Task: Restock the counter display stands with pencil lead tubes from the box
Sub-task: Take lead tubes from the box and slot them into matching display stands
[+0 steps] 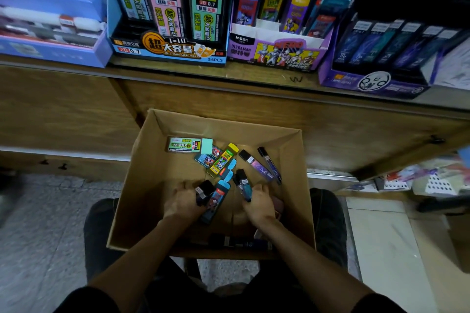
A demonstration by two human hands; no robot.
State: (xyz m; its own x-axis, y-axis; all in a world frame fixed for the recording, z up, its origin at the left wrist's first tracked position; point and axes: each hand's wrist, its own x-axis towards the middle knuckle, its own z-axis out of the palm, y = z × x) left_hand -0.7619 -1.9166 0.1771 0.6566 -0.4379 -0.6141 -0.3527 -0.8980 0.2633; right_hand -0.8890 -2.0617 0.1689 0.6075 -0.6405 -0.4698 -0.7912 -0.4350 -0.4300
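The wooden counter runs across in front of me, carrying 3 display stands: a blue one on the left, the purple Ultraman stand in the middle, and a darker purple stand on the right. Below it, between my knees, the open cardboard box holds loose lead tubes, among them a green-labelled one near the far wall and a yellow-capped one beside it. Both my hands are down inside. My left hand has its fingers curled round a black-capped tube, with a blue-capped tube against it. My right hand pinches a dark tube.
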